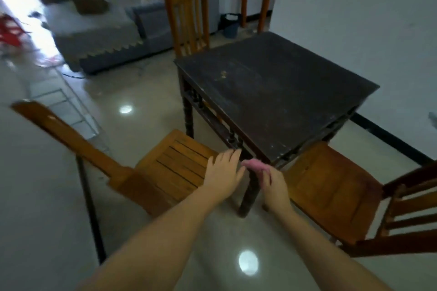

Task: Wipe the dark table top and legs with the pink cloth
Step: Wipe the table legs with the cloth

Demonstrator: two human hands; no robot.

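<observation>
The dark square table stands ahead, its scuffed top bare, one corner pointing at me. Its near leg runs down between my two hands. My right hand is shut on the crumpled pink cloth, held against the top of that leg just under the near corner. My left hand is open, fingers spread flat, resting at the left side of the same corner over the chair seat. Both forearms reach in from the bottom of the view.
Three orange wooden chairs ring the table: one at the left, one at the right, one at the far side. A grey sofa stands at the back left, a bucket by the wall. Glossy tiled floor.
</observation>
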